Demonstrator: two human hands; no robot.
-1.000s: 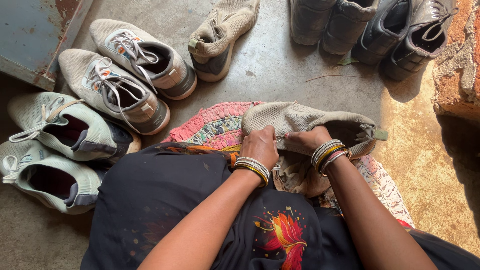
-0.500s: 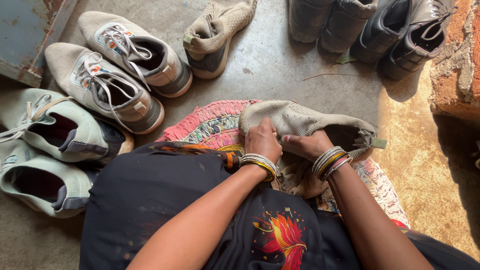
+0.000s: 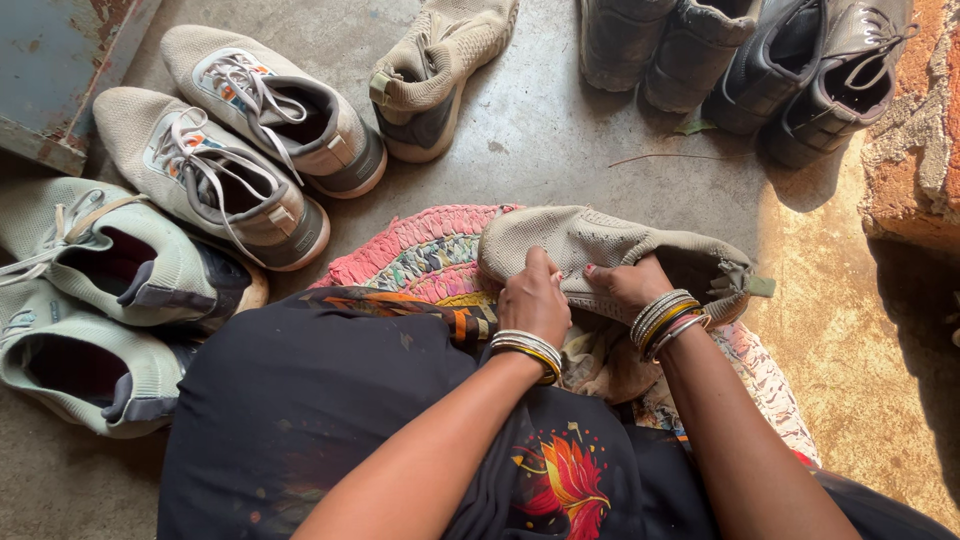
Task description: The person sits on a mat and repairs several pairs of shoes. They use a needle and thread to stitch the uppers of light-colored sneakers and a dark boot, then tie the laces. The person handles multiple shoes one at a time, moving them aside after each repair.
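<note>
My left hand: my left hand (image 3: 533, 297) lies on top of the soft beige knit shoe (image 3: 610, 255), near its toe end. My fingers are curled down on the cloth and pinch it.
My right hand: my right hand (image 3: 628, 283) holds the same shoe near its middle, just beside my left hand. My fingers are closed on the knit top.
The shoe: it lies on its side across my lap, over the near edge of the round pink woven mat (image 3: 420, 250). Its toe points left and its heel, with a small green tab, points right.
My wrists: shiny bangles (image 3: 528, 348) sit on my left wrist, and more bangles (image 3: 665, 322) on my right.
Floor, far edge: the other beige knit shoe (image 3: 440, 70) stands there, and four dark grey boots (image 3: 750, 60) stand in a row to its right.
Floor, left side: two grey lace-up trainers (image 3: 240, 150) lie side by side, and two pale green trainers (image 3: 100, 300) lie nearer to me.
Right side: a rough orange brick wall (image 3: 915, 140).
My clothes: black cloth with a red and yellow print (image 3: 560, 480).
</note>
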